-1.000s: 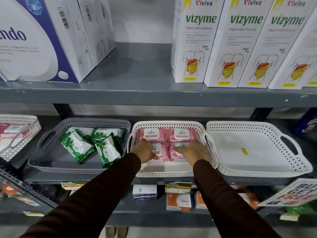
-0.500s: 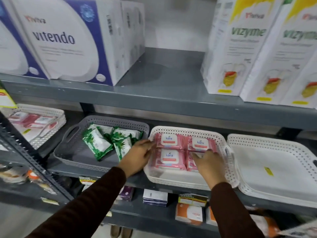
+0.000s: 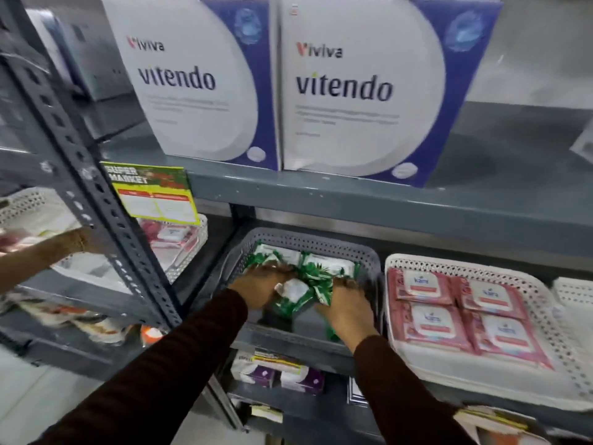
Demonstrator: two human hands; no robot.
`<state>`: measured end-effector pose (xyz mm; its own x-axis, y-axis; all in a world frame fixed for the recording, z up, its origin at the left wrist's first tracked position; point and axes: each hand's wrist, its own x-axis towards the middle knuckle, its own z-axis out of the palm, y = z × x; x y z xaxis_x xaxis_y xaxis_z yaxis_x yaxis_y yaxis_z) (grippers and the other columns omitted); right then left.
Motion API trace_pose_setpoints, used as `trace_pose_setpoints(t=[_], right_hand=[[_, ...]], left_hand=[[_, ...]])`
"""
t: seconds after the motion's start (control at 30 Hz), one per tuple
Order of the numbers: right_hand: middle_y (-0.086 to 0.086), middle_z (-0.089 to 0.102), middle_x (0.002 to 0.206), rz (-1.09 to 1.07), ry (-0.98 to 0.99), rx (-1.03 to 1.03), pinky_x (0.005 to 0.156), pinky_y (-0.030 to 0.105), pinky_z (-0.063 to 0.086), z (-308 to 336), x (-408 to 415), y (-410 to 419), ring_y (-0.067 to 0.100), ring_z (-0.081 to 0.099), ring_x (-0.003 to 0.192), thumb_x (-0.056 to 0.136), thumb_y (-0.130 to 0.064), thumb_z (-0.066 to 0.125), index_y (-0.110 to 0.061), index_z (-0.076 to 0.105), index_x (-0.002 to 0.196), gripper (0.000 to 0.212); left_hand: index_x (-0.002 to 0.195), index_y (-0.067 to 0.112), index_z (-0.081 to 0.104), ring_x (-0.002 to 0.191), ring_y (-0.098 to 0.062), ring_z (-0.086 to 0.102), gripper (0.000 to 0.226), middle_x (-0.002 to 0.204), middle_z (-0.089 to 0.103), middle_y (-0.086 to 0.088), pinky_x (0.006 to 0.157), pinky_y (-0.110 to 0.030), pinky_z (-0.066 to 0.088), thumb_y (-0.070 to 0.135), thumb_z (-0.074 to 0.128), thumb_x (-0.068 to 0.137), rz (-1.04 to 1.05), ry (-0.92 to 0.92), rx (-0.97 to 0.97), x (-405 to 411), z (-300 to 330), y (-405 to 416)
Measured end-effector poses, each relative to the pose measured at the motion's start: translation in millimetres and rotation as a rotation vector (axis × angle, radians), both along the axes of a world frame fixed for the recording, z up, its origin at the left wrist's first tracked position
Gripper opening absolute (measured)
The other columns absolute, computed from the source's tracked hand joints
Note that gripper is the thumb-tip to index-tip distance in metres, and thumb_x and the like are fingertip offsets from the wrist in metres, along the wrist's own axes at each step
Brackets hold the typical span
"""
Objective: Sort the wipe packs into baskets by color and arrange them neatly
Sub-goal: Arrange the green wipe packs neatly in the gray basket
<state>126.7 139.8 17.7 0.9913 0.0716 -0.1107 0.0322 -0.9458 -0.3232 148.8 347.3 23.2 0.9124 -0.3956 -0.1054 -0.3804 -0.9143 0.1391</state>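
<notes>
Both our hands are down in the grey basket, gathering the green wipe packs.

Our left hand [image 3: 260, 289] and right hand [image 3: 348, 308] curl their fingers around the loose green packs [image 3: 300, 292] heaped in the grey basket [image 3: 308, 244] on the shelf; motion blur hides just which pack each pinches. The pink packs [image 3: 462, 313] already lie flat in the white basket [image 3: 545, 295] beside it. We judge the packs light, soft and slick, their crimped ends floppy, so we should hold them by the flat faces, near the label flap.

Shop: stocked shelving [image 3: 353, 200], supermarket tag [image 3: 154, 195]
</notes>
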Motion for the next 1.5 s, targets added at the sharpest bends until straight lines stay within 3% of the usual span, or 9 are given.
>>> trace_pose_setpoints(t=[0.17,0.27,0.37,0.57,0.67,0.93,1.17,1.3,1.5], right_hand=[[0.007,0.056,0.143,0.121,0.159,0.135,0.097,0.032,0.051,-13,4,-8,0.027,0.062,0.119,0.083,-0.013,0.075,-0.023,0.053,0.139,0.061],[0.005,0.053,0.148,0.189,0.258,0.250,0.101,0.034,0.050,-21,2,-14,0.026,0.063,0.119,0.084,0.006,0.068,-0.032,0.053,0.140,0.068],[-0.002,0.035,0.160,0.231,0.270,0.297,0.105,0.037,0.048,-24,3,-15,0.030,0.056,0.128,0.086,0.011,0.062,-0.038,0.053,0.139,0.074],[-0.014,0.020,0.163,0.332,0.178,0.239,0.123,0.032,0.018,-26,24,-1,0.017,0.010,0.153,0.088,0.015,0.052,-0.042,0.045,0.144,0.080],[-0.018,0.014,0.163,0.322,0.170,0.204,0.125,0.048,0.009,-36,33,4,0.021,-0.003,0.154,0.091,0.014,0.047,-0.043,0.039,0.147,0.080],[-0.014,0.004,0.165,0.370,0.158,0.163,0.120,0.037,-0.013,-46,32,8,0.013,-0.015,0.151,0.091,0.013,0.045,-0.037,0.028,0.154,0.082],[-0.020,0.013,0.160,0.185,-0.154,0.419,0.121,0.029,0.010,-30,-6,-34,0.003,-0.003,0.150,0.101,-0.017,0.050,-0.036,0.035,0.150,0.054],[-0.008,0.029,0.161,-0.024,-0.269,0.305,0.125,0.039,0.011,-30,-35,-104,0.015,0.012,0.153,0.103,-0.021,0.046,-0.028,0.039,0.151,0.049],[0.004,0.033,0.161,-0.252,-0.229,0.085,0.124,0.045,0.010,-28,-80,-204,0.027,0.020,0.152,0.105,-0.028,0.037,-0.028,0.031,0.154,0.050]], left_hand=[[0.135,0.008,0.053,0.118,-0.034,0.057,0.039,0.131,0.060,-0.019,0.097,-0.044,0.048,0.022,0.050,0.098,0.142,0.234,0.130,1,-7,20],[0.153,0.003,0.020,0.146,-0.037,0.025,0.060,0.161,0.022,-0.020,0.115,-0.047,0.029,0.029,0.043,0.104,0.126,0.311,0.073,-2,-17,30],[0.155,0.006,-0.008,0.149,-0.036,-0.014,0.072,0.163,-0.018,-0.009,0.122,-0.050,0.004,0.034,0.038,0.106,0.137,0.350,-0.048,-6,-22,34],[0.151,0.011,-0.024,0.143,-0.036,-0.030,0.075,0.156,-0.036,-0.005,0.121,-0.051,-0.008,0.034,0.033,0.106,0.194,0.326,-0.185,7,-31,30],[0.151,0.011,-0.023,0.142,-0.037,-0.031,0.073,0.156,-0.036,-0.005,0.120,-0.054,-0.008,0.035,0.030,0.106,0.226,0.324,-0.210,15,-33,26],[0.151,0.016,-0.024,0.143,-0.037,-0.029,0.073,0.158,-0.032,0.000,0.118,-0.052,-0.011,0.040,0.028,0.105,0.226,0.310,-0.179,21,-37,28],[0.154,0.005,-0.010,0.148,-0.038,-0.016,0.073,0.162,-0.015,-0.015,0.122,-0.049,-0.003,0.027,0.039,0.104,0.169,0.023,-0.192,-2,-38,-4],[0.156,0.014,0.013,0.150,-0.024,-0.009,0.066,0.165,0.006,-0.004,0.120,-0.036,-0.005,0.023,0.048,0.101,-0.057,-0.076,-0.387,-36,-38,-67],[0.154,0.013,0.022,0.151,-0.024,0.008,0.060,0.163,0.020,-0.004,0.120,-0.036,-0.003,0.037,0.037,0.101,-0.312,-0.162,-0.293,-84,-36,-184]])
